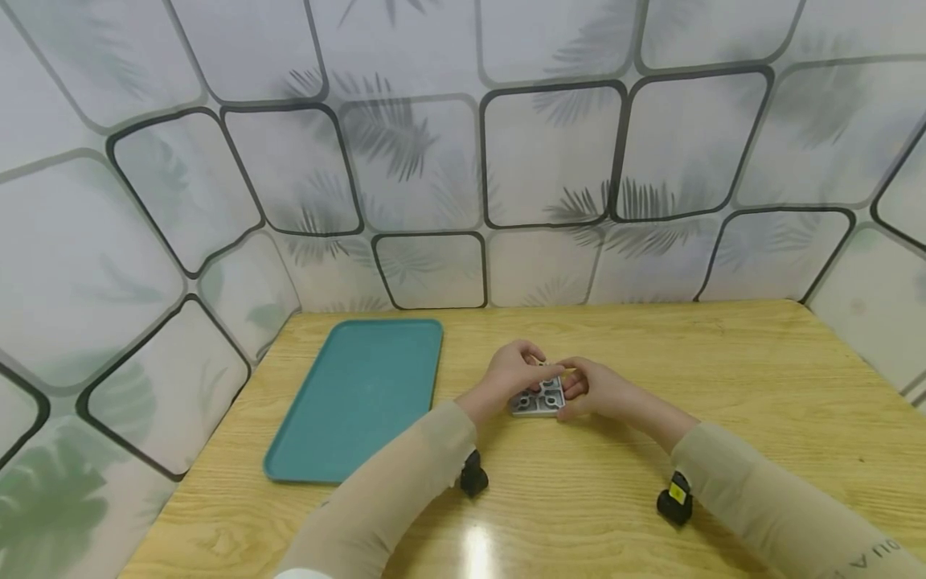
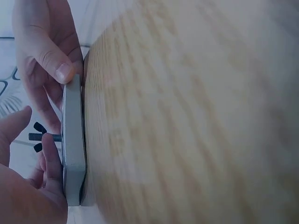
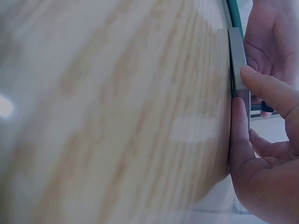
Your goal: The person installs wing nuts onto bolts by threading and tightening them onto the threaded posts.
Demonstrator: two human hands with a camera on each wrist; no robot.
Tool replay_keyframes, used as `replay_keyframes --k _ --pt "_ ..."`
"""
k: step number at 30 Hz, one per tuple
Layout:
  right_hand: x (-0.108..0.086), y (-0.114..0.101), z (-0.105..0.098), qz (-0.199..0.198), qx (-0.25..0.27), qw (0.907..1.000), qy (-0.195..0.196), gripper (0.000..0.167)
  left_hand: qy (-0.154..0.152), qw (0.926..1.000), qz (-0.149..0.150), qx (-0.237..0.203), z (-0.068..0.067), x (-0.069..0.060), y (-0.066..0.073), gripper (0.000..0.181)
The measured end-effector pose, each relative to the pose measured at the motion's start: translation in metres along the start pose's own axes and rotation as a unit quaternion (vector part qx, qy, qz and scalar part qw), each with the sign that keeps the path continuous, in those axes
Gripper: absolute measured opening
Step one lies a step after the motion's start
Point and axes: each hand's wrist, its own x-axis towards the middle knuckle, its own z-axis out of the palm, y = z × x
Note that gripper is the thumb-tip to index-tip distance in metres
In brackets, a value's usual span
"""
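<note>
A square grey plate [image 1: 538,402] with round raised rings in its face lies flat on the wooden table. In the left wrist view a threaded bolt with a black wing nut [image 2: 39,136] stands out from the plate [image 2: 74,144]. My left hand [image 1: 512,374] is over the plate's left side, one fingertip beside the bolt and another finger apart from it. My right hand [image 1: 596,389] grips the plate's right edge; in the right wrist view its thumb [image 3: 266,86] presses on the edge. Fingers partly hide the plate's far side.
A teal tray [image 1: 362,394] lies left of the hands. The wooden table [image 1: 723,362] reaches back to a patterned wall covering [image 1: 550,161]. Black wrist cameras [image 1: 473,474] hang beneath the sleeves.
</note>
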Motion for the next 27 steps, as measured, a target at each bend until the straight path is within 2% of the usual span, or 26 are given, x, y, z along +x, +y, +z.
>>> replay_keyframes --k 4,9,16,27 --pt "-0.0001 -0.0003 0.0 0.001 -0.001 1.0 0.003 0.086 0.017 0.9997 0.003 0.016 0.0016 -0.0011 0.0019 0.032" --pt "0.0002 0.0 0.0002 0.002 0.0 1.0 0.003 0.086 0.017 0.9995 0.015 0.022 0.0021 -0.0028 0.0028 0.027" --pt "-0.0004 -0.0004 0.0005 0.003 0.003 1.0 0.0 0.085 0.017 0.9994 0.014 0.029 0.0024 -0.0021 0.0025 0.021" --pt "0.0006 0.0001 0.0013 -0.002 0.011 0.9999 0.002 0.086 -0.038 0.999 0.018 -0.018 -0.0049 0.0022 -0.0015 0.017"
